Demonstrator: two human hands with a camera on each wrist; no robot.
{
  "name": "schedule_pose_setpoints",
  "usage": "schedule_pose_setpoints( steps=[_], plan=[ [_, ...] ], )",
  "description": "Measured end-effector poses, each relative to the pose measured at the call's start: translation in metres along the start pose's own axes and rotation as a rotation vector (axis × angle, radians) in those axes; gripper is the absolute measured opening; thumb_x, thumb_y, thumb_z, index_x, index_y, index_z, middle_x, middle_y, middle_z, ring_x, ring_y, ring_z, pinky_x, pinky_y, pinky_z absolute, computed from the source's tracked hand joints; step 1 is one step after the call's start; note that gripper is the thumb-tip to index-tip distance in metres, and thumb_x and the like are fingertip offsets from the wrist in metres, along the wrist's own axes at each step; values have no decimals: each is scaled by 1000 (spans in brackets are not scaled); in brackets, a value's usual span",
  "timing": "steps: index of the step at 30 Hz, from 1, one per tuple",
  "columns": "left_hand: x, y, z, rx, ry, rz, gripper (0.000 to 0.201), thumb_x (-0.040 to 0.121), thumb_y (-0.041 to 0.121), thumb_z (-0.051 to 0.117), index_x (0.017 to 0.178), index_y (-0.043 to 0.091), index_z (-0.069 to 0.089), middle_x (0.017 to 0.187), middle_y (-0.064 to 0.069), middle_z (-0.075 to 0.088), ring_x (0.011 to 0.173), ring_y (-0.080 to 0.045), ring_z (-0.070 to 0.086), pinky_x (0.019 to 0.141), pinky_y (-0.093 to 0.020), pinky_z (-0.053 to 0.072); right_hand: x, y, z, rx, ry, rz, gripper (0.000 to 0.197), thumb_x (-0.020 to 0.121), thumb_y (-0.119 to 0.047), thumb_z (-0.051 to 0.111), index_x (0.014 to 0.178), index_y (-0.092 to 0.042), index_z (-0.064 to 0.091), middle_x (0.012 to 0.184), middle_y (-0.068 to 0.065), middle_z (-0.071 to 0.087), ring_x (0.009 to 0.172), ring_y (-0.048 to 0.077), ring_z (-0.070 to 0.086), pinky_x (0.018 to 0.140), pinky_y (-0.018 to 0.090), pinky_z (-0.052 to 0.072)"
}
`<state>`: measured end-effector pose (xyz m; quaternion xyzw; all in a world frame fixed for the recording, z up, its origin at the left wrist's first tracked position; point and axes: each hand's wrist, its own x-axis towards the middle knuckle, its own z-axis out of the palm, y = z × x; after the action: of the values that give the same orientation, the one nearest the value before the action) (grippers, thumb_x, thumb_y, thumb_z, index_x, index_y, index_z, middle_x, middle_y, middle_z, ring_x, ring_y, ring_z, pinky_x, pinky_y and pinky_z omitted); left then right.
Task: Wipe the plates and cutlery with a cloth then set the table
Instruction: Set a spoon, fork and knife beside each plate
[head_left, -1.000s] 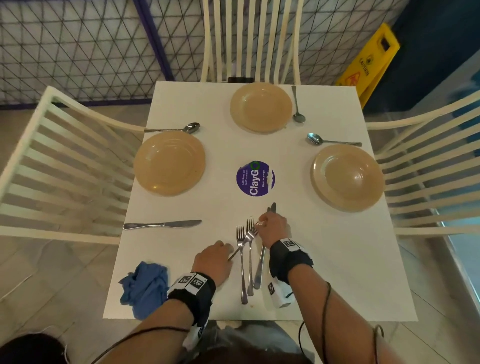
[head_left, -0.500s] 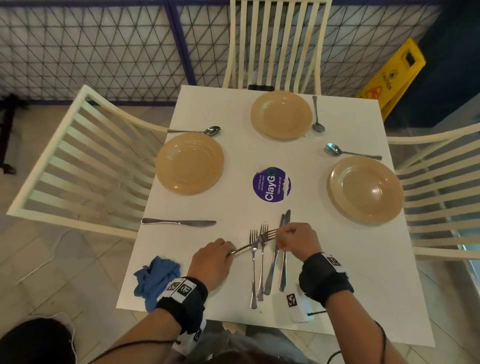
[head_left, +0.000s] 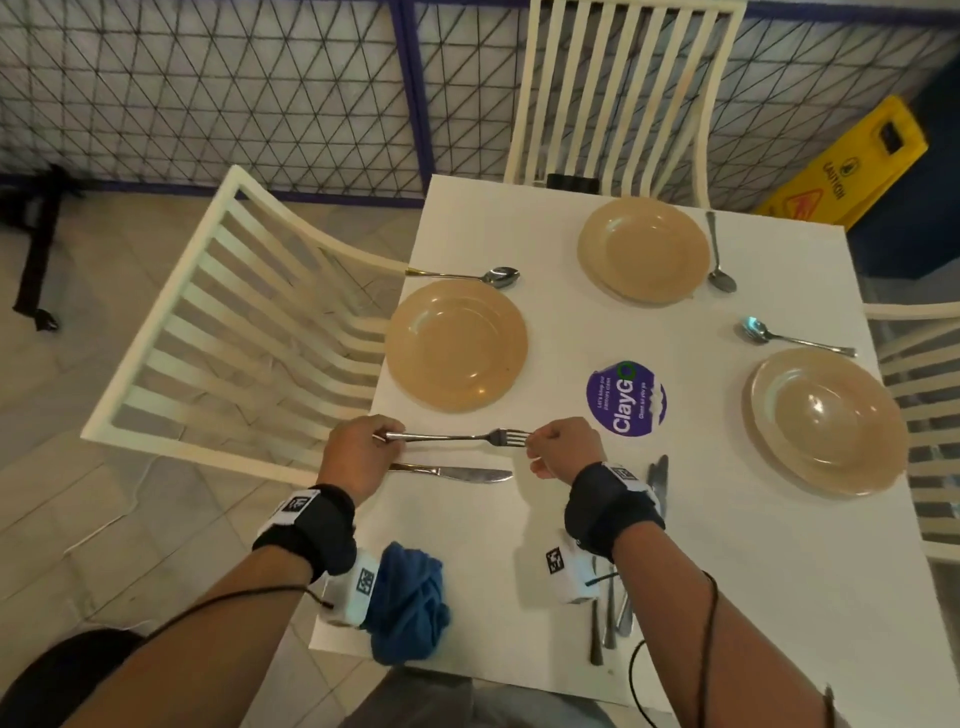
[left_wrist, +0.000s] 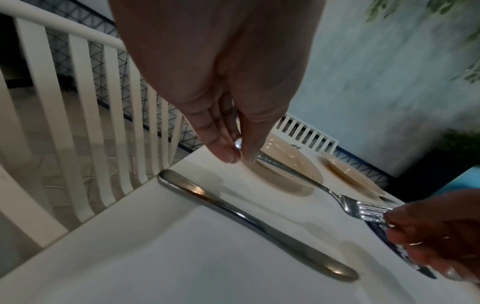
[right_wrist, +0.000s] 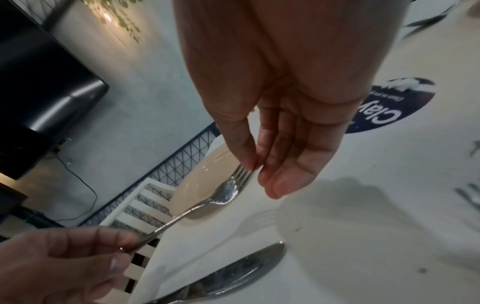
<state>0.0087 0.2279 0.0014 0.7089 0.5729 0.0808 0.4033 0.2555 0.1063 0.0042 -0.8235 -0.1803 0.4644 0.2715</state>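
Note:
A steel fork hangs level just above the white table, between the left tan plate and a knife. My left hand pinches its handle end. My right hand pinches the tines. The knife lies flat under the fork, its handle toward the table's left edge. Two more tan plates, one at the far side and one on the right, each have a spoon beside them. A crumpled blue cloth sits at the near left corner.
More forks and knives lie near the front edge, partly hidden under my right wrist. A purple round sticker marks the table's middle. White slatted chairs stand at the left, far and right sides. A yellow caution sign stands far right.
Both hands lifted one fork out of the cutlery pile and carried it left, to above the knife beside the left plate. The head view has turned left.

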Motion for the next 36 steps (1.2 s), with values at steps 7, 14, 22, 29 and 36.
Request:
schedule_pose_setpoints(
  steps=[7,14,22,29,36],
  plan=[
    [49,-26,-9,91,-113,33,14,85,11,73,96,19,78,97,0,62,87,-19,60,89,-35,52,23,-17,32,-10,7,159,10,80,-8,72,70,-8,72,80,13,76,73,27,75,74,43,63],
    [63,-40,-16,197,-190,93,13,88,17,72,98,24,76,105,2,57,91,-19,59,87,-33,50,24,-22,47,-3,37,214,12,80,-8,70,70,-3,74,78,16,76,75,31,75,74,46,63],
    [59,-44,-18,134,-164,115,16,89,16,71,100,25,76,98,6,55,86,-14,56,76,-24,52,26,-27,51,-60,61,231,10,77,-7,69,76,-1,77,80,15,77,76,29,76,73,41,64],
    [56,-46,-15,113,-127,114,14,90,16,70,102,21,76,93,9,55,80,-9,53,76,-20,52,26,-24,49,-141,47,223,13,80,-6,66,85,0,77,75,10,72,53,14,62,46,15,52],
    [39,-26,-19,104,-85,164,20,90,15,69,109,20,75,106,8,58,80,-10,57,86,-31,52,10,-11,17,-59,67,100,15,85,-18,73,92,-5,76,91,11,76,74,21,73,75,33,63]
  ],
)
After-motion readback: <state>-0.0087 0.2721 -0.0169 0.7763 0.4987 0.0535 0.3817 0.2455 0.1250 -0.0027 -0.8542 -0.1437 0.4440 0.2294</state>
